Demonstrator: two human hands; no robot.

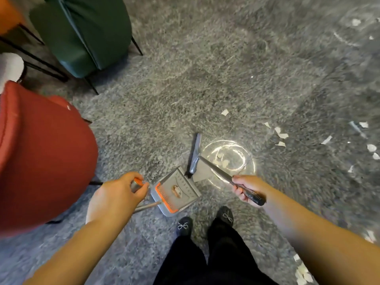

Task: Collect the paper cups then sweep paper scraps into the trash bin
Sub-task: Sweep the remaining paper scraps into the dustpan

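Two bare forearms reach down over black trousers and dark slippers (205,222) as a person sweeps a glossy grey stone floor (226,68). Her left hand (117,194) is curled round the top of the dustpan handle (137,185); her right hand (245,189) is clamped on the broom handle (218,168). Already in the dustpan (176,192), which rests on the floor just ahead of the feet, lies one small scrap, and the broom head (195,155) sits just beyond the pan's lip. Most paper scraps (279,133) lie well apart to the right, with more at the far right edge and near the right elbow. No paper cups or trash bin are in view. Sweeping well likely means short, low strokes toward the pan, lip pressed flat to the floor, since light paper may skid on the polished surface. Red (41,157), green (82,31) and orange chairs crowd the left.
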